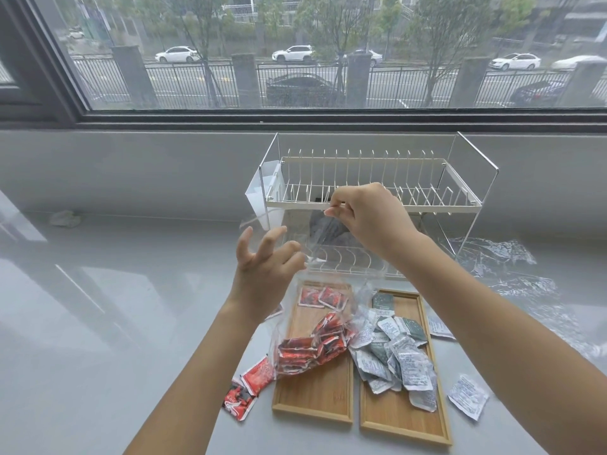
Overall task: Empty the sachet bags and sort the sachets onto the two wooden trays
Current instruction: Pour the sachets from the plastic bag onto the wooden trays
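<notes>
Head view: right hand (364, 221) pinches top corner of clear bag (312, 310) and lifts it high — likely to shake red sachets (312, 349) out. Left hand (266, 261) spread, fingers apart, just beside bag's upper edge, gripping nothing. Bag hangs over left tray (312, 412), long axis near vertical, sachets bunched at low end. Right tray (405, 425) holds grey sachets (394, 353) — few strays lie on surface (131, 323).
</notes>
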